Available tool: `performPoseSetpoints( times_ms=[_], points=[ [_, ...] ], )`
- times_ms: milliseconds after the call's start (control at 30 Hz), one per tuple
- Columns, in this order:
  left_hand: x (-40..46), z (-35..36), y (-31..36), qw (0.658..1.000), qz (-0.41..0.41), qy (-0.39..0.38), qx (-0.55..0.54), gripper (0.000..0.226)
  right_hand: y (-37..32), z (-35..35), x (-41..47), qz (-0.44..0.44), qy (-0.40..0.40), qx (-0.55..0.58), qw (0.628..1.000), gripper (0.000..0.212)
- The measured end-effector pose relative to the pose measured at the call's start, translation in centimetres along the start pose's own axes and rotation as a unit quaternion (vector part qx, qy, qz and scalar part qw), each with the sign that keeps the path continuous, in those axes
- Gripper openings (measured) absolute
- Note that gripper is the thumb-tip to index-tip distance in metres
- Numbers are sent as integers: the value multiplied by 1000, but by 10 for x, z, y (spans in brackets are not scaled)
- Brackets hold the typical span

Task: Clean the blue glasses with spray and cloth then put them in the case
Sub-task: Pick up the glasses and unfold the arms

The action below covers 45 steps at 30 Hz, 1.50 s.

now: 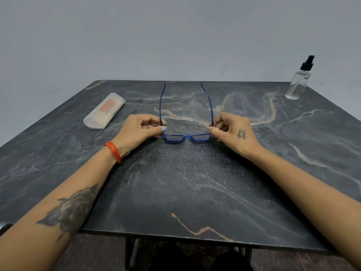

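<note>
Two hands, left [139, 128] and right [232, 130], pinch one blue glasses [186, 136]; one case [104, 111], one spray bottle [298, 81].

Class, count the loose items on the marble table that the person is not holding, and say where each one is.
2. The case lies on the table's far left; the spray bottle stands upright at the far right corner. No cloth is visible; it may be hidden.

soft, even, dim light; faint shadows under the forearms; wide-angle bending at the edges.
</note>
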<state>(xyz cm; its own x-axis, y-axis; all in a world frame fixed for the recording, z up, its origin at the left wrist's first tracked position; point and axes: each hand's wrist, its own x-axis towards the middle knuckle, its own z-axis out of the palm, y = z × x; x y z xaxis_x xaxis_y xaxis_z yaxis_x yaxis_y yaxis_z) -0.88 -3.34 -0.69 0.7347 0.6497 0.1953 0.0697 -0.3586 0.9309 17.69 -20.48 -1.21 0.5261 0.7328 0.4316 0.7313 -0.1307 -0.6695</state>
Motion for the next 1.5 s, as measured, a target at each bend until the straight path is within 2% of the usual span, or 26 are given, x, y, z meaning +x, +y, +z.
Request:
performPoseSetpoints(
  times_ms=[633,1100,1500],
  points=[
    [-4,-1,2,1000,-4,-3,27,18,-2,-3,-4,15,6,-21,1000,9],
    [-9,0,0,999,22,-8,45,23,-4,-5,-5,21,-10,-39,999,10],
    [-14,3,0,997,25,19,70,24,-11,-5,-12,31,1,-44,999,15]
  ],
)
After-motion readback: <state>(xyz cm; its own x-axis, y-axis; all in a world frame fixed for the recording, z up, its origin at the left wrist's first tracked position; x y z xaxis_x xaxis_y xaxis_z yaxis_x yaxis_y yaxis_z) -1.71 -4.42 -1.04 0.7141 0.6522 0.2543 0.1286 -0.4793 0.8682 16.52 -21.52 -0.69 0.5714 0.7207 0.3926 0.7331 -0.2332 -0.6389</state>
